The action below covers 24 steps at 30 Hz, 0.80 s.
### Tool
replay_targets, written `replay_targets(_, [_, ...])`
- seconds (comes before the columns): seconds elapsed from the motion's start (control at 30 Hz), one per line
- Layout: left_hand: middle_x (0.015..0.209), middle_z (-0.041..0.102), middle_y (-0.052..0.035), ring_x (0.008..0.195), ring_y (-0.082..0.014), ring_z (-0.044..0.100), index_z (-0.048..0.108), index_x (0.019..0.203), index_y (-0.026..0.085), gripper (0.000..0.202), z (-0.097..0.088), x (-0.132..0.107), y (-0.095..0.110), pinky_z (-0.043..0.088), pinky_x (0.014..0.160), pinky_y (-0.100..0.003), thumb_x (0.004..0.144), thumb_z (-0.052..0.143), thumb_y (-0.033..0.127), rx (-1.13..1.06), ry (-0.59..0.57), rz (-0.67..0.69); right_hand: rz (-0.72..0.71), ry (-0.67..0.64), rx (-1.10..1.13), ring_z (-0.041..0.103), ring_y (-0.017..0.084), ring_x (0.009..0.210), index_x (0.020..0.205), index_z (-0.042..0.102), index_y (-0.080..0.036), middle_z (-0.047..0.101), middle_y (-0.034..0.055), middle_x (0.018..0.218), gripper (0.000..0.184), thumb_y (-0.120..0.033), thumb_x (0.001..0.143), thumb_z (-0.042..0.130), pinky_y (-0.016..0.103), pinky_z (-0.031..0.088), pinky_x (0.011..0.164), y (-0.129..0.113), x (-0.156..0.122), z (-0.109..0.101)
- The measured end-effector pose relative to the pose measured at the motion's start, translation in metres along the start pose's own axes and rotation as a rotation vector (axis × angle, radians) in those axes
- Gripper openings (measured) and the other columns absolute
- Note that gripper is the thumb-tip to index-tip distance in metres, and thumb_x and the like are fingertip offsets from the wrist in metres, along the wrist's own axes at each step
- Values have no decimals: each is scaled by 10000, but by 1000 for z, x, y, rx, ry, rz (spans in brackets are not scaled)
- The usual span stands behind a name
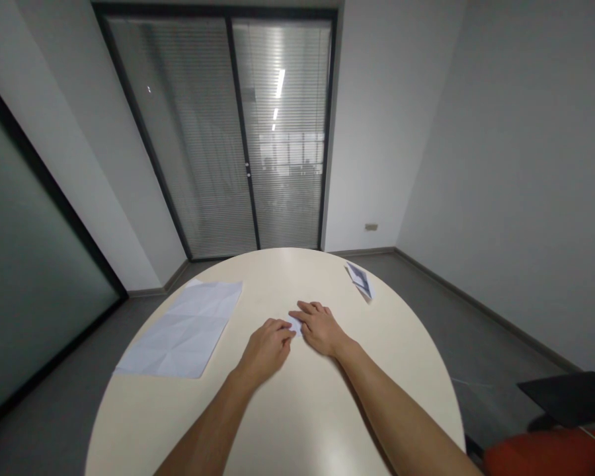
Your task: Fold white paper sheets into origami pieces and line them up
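A small piece of folded white paper (296,324) lies on the round table between my two hands, mostly covered by them. My left hand (268,348) has its fingers curled together at the paper's left edge, gripping it. My right hand (320,330) rests over the paper's right side with its fingers stretched out and apart, pressing down. How the paper is folded under the fingers cannot be made out.
A large creased white sheet (186,330) is spread on the left of the cream table (287,423). Near its far right edge sits a folded paper piece (360,281). A red seat (545,453) and a dark flat panel (570,396) stand at the lower right.
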<state>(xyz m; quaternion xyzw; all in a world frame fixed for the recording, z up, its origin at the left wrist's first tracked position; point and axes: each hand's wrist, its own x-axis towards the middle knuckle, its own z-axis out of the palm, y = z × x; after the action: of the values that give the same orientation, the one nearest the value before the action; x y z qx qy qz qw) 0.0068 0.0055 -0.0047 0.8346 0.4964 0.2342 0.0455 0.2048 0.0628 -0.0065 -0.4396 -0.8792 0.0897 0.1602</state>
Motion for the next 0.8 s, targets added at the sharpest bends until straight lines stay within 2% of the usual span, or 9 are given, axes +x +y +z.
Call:
replay_targets(0.17, [1189,714,-54,1131,-229,604,752,1103,244,250,0,-1,1,500,1011,-389,962,553,189,-15,6,-1,-26,-4,42,404,348,1373,1464,546,-299,455,113,1561,474,-340,1012,409,554,338,1092,9,-4,0])
replay_targets(0.27, [1182,713,-47,1124,-228,601,750,1090,250,247,1,0,-1,497,1006,-385,975,538,194,-21,6,-4,-72,-17,78,404,344,1400,1440,576,-300,459,130,1558,458,-411,1011,457,555,313,1126,15,-8,-4])
replay_targets(0.4, [1195,693,-51,1133,-227,584,707,1186,257,281,0,-1,-3,482,1019,-386,972,537,189,-35,7,18,-59,-18,94,406,341,1419,1436,582,-286,475,161,1541,482,-468,998,495,549,304,1142,16,-10,-6])
replay_targets(0.63, [1204,645,-65,1122,-236,565,669,1258,286,329,-2,-2,-2,470,1027,-409,950,575,216,-49,-16,52,-21,34,129,442,340,1391,1392,626,-266,514,163,1508,504,-492,944,583,540,319,1136,13,-8,-1])
replay_targets(0.8, [1350,617,-66,1224,-250,525,659,1288,286,338,1,-3,-4,440,1077,-443,972,550,237,-45,-29,49,1,37,154,454,336,1388,1377,642,-246,521,170,1501,510,-471,920,622,523,329,1139,14,-6,0])
